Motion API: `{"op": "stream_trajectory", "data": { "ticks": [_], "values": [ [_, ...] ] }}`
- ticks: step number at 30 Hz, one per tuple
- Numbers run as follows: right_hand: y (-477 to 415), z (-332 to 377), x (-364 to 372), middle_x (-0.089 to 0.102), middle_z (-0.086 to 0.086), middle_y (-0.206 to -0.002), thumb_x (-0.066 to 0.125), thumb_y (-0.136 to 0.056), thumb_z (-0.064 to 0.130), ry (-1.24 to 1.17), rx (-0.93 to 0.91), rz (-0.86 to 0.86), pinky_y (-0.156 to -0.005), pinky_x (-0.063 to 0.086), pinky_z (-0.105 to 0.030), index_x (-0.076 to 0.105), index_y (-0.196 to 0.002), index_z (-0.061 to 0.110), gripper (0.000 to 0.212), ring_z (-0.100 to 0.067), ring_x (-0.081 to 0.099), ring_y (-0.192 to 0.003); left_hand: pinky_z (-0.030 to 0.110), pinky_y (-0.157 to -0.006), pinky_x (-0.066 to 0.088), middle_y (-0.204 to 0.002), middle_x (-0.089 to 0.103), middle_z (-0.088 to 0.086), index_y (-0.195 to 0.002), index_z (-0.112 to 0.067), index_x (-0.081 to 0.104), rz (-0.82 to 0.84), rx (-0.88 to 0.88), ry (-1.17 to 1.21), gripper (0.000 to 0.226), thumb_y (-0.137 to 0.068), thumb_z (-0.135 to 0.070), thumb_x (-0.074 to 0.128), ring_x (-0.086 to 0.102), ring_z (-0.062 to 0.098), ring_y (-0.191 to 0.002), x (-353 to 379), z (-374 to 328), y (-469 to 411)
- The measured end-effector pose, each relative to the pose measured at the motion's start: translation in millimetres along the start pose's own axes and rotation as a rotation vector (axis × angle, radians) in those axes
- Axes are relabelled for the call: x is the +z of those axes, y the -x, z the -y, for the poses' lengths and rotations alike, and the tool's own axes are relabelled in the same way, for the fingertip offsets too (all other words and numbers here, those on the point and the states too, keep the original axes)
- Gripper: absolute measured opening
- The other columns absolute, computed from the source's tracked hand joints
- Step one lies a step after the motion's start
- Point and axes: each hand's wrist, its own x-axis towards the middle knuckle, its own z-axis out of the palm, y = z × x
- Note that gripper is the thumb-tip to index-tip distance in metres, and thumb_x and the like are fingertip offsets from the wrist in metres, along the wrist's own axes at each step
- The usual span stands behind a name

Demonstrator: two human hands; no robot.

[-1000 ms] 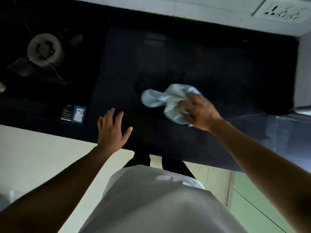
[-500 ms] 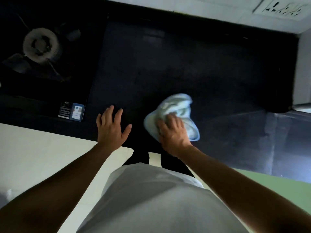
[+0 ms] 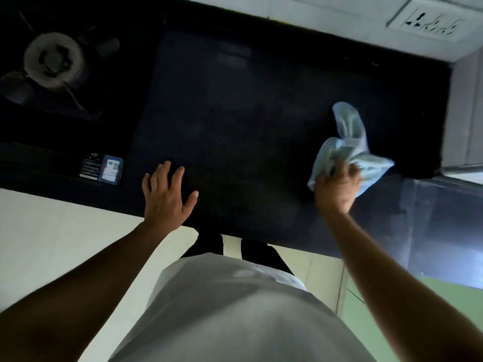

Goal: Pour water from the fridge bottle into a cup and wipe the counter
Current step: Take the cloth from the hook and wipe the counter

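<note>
A pale blue cloth (image 3: 350, 147) is bunched in my right hand (image 3: 335, 188) on the right part of the dark counter (image 3: 248, 121). One end of the cloth sticks up and away from the hand. My left hand (image 3: 164, 194) lies flat with fingers spread on the counter's near edge, holding nothing. No bottle or cup is in view.
A gas stove burner (image 3: 53, 61) sits at the far left on a black hob, with a small label (image 3: 102, 168) on its front. A wall socket (image 3: 431, 20) is at the top right. A grey wall or appliance side (image 3: 467, 113) bounds the counter on the right.
My right hand has swept the cloth from the counter's middle near edge over to the right side. My left hand has stayed in place.
</note>
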Motion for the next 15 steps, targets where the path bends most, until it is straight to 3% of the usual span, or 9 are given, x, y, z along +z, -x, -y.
{"op": "stream_trajectory", "data": {
  "ticks": [3,5,7,9,11,13,15],
  "values": [
    [62,44,34,0.056,-0.032,-0.115,0.057,-0.074,0.022,0.041,-0.348,0.143,-0.086,0.046,-0.050,0.055,-0.133,0.003,0.063,-0.046,0.054,-0.101,0.062,-0.113,0.021,-0.152,0.036,0.024,-0.142,-0.009,0.044,-0.003,0.007,-0.005,0.070,-0.090,-0.056,0.043,0.033,0.042,-0.140,-1,-1,1],
    [95,71,48,0.057,-0.030,-0.111,0.065,-0.071,0.017,0.105,-0.769,0.324,-0.084,0.050,-0.053,0.054,-0.134,0.006,0.065,-0.046,0.056,-0.099,0.063,-0.113,0.021,-0.151,0.036,0.025,-0.141,-0.009,0.044,0.011,0.000,-0.002,0.070,-0.089,-0.056,0.043,0.033,0.043,-0.140,-2,-2,0],
    [87,84,53,0.060,-0.025,-0.118,0.071,-0.071,0.023,0.157,-1.193,0.434,-0.094,0.052,-0.054,0.062,-0.128,0.014,0.059,-0.046,0.058,-0.112,0.064,-0.112,0.021,-0.151,0.036,0.025,-0.140,-0.008,0.045,0.035,-0.016,0.004,0.071,-0.087,-0.055,0.044,0.033,0.044,-0.139,-4,-3,-1],
    [48,97,55,0.067,-0.014,-0.117,0.079,-0.064,0.034,0.230,-1.418,0.373,-0.088,0.056,-0.043,0.075,-0.110,0.021,0.047,-0.038,0.064,-0.113,0.064,-0.112,0.022,-0.150,0.037,0.026,-0.139,-0.008,0.045,0.050,-0.014,-0.001,0.071,-0.086,-0.055,0.045,0.035,0.044,-0.138,-6,-4,-2],
    [0,110,51,0.064,-0.002,-0.118,0.088,-0.056,0.038,0.272,-1.383,0.305,-0.075,0.060,-0.037,0.079,-0.099,0.024,0.046,-0.033,0.067,-0.109,0.063,-0.112,0.023,-0.150,0.037,0.026,-0.140,-0.008,0.045,0.059,-0.009,-0.018,0.070,-0.087,-0.055,0.046,0.035,0.043,-0.138,-8,-4,-1],
    [-49,111,42,0.051,0.002,-0.133,0.083,-0.067,0.040,0.360,-1.200,0.345,-0.094,0.055,-0.046,0.073,-0.115,0.025,0.051,-0.036,0.057,-0.125,0.063,-0.112,0.023,-0.151,0.036,0.025,-0.140,-0.009,0.043,0.060,-0.009,-0.037,0.070,-0.088,-0.055,0.045,0.035,0.043,-0.139,-9,-5,-1],
    [-77,86,21,0.050,-0.010,-0.141,0.077,-0.080,0.035,0.395,-0.941,0.317,-0.109,0.041,-0.048,0.066,-0.126,0.022,0.050,-0.040,0.045,-0.134,0.063,-0.112,0.024,-0.151,0.036,0.025,-0.140,-0.009,0.043,0.070,-0.012,-0.046,0.070,-0.088,-0.055,0.044,0.035,0.042,-0.139,-10,-6,-1]
  ]
}}
